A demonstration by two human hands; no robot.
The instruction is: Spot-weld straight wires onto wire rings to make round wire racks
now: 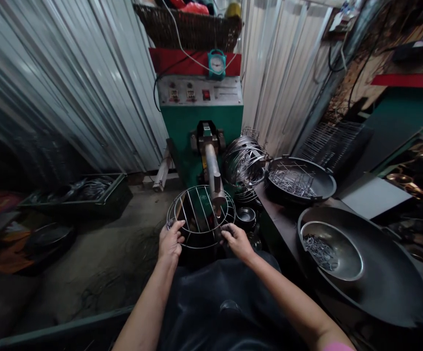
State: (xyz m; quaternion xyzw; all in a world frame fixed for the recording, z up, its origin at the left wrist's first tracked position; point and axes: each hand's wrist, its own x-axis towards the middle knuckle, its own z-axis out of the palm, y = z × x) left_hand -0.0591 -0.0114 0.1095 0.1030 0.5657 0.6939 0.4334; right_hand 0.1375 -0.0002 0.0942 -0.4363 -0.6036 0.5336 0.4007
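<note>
A round wire rack [196,231] with parallel cross wires is held out in front of me, below the arm of a green machine. My left hand [171,240] is closed on the rim at the near left. At the near right, my right hand [236,240] pinches at the rim; whether a small wire piece is also between those fingers I cannot tell. The machine's metal electrode arm [213,170] reaches toward me, and its tip [218,210] sits over the right part of the rack. Contact between tip and wire is not clear.
Wire rings [246,163] hang in a bundle right of the green machine [182,126]. A black pan [324,183] of wire pieces and a wide wok [390,282] with a steel bowl [355,265] of short wires stand at right. Left is a metal bin [116,192].
</note>
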